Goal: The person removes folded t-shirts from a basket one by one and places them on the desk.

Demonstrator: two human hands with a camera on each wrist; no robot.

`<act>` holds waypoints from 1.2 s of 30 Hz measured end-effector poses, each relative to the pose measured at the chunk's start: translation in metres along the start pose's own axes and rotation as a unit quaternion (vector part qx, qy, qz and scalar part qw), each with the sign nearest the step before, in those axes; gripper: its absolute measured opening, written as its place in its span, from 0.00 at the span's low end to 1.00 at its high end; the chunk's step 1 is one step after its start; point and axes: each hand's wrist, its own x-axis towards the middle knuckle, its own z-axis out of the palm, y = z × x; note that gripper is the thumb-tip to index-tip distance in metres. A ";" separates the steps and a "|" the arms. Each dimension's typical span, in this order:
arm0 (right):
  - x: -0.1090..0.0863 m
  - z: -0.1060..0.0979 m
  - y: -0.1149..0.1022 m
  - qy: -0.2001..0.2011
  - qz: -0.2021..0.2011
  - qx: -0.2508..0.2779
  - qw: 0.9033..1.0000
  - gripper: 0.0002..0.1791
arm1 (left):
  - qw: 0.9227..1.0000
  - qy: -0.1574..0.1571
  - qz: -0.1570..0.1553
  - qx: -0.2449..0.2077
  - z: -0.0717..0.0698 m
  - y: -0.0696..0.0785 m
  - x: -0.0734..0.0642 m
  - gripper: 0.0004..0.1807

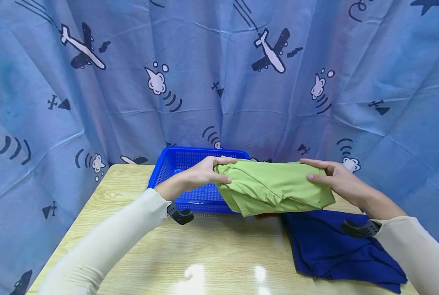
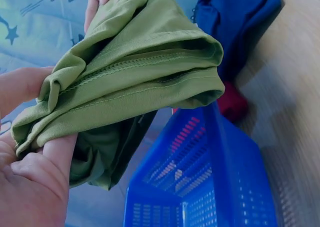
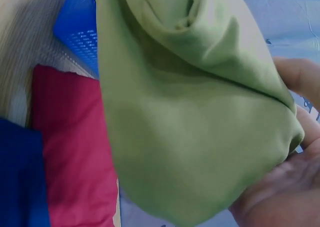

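A folded lime-green garment (image 1: 271,182) hangs between both hands, held up in front of the table's back part. My left hand (image 1: 206,172) pinches its left end, thumb in front and fingers behind. At the other end my right hand (image 1: 339,180) grips the cloth the same way. In the left wrist view, stitched hems show along the garment's layered edges (image 2: 145,77). The right wrist view has a smooth folded side of the green cloth (image 3: 185,122) filling the middle. Behind and left of it stands a blue plastic basket (image 1: 204,205), partly covered by the garment and left hand.
A dark blue garment (image 1: 337,250) lies on the right of the wooden table (image 1: 160,262), under the right forearm. Beside it is a folded red cloth (image 3: 75,147), mostly hidden in the head view. A blue curtain (image 1: 219,73) with airplane prints hangs behind the table.
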 end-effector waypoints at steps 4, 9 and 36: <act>-0.009 -0.008 0.007 0.001 -0.010 -0.018 1.000 0.33 | 1.000 -0.014 0.007 -0.001 0.009 0.002 0.003 0.38; -0.018 -0.015 0.017 -0.019 -0.009 -0.045 0.999 0.32 | 0.999 -0.037 0.000 -0.012 0.020 0.001 0.006 0.37; -0.049 -0.025 0.074 -0.173 0.058 0.030 0.983 0.32 | 0.991 -0.121 -0.051 0.008 0.083 -0.030 0.006 0.36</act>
